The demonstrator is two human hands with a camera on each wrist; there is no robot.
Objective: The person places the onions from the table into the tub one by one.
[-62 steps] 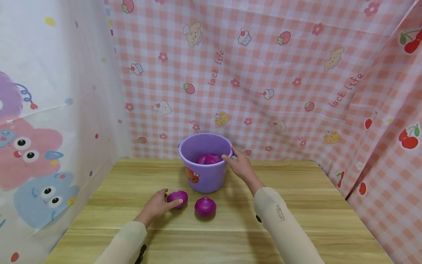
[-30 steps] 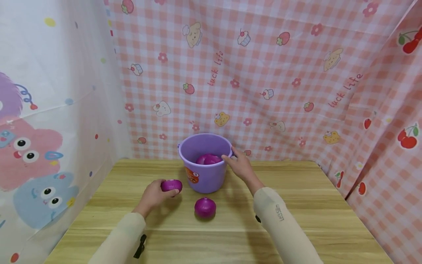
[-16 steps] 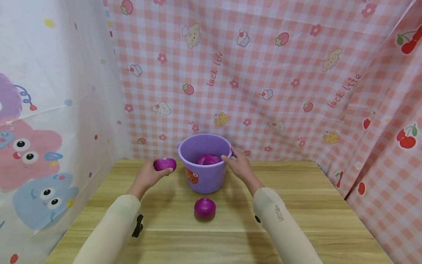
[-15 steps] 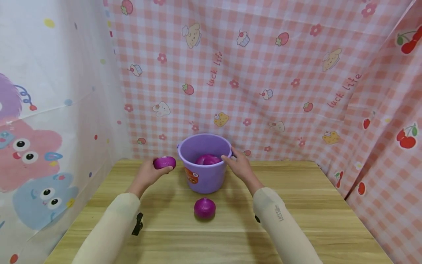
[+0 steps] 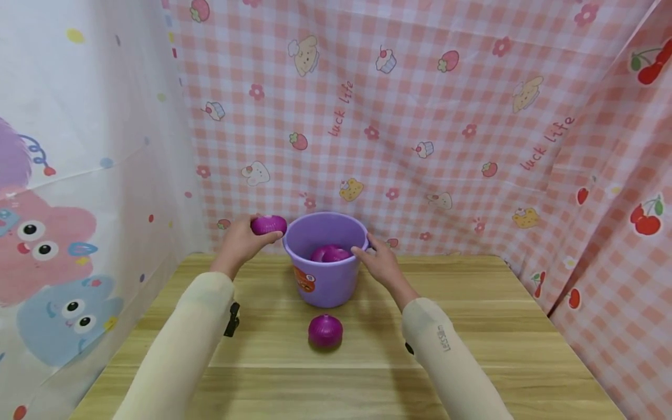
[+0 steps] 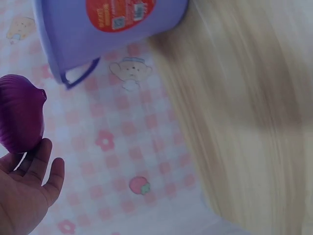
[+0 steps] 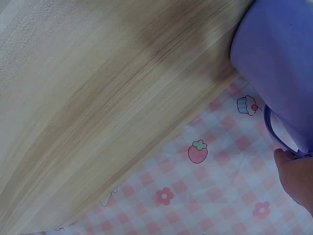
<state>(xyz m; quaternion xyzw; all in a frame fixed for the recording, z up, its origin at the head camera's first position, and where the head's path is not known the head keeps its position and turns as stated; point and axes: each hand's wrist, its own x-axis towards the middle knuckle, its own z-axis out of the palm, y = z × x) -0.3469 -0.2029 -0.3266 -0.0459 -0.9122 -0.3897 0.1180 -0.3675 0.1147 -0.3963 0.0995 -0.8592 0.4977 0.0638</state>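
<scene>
My left hand [image 5: 242,240] holds a purple onion [image 5: 269,225] at the height of the bucket's rim, just left of it. The left wrist view shows the same onion [image 6: 20,115] with the fingers [image 6: 39,169] curled beneath it. My right hand [image 5: 380,261] grips the right rim of the purple bucket [image 5: 331,284], thumb over the edge. In the right wrist view the hand [image 7: 296,178] is at the bucket's side beside its handle [image 7: 276,134]. Purple onions [image 5: 331,253] lie inside the bucket. Another onion [image 5: 325,331] sits on the table in front of it.
The bucket stands near the back of a wooden table [image 5: 446,373]. A pink checked cloth [image 5: 420,105] hangs close behind, and a white cartoon-printed cloth [image 5: 121,204] hangs on the left.
The left hand picked the onion up off the table, carried it left and back, then raised it and brought it right toward the bucket rim. The right hand stayed on the rim.
</scene>
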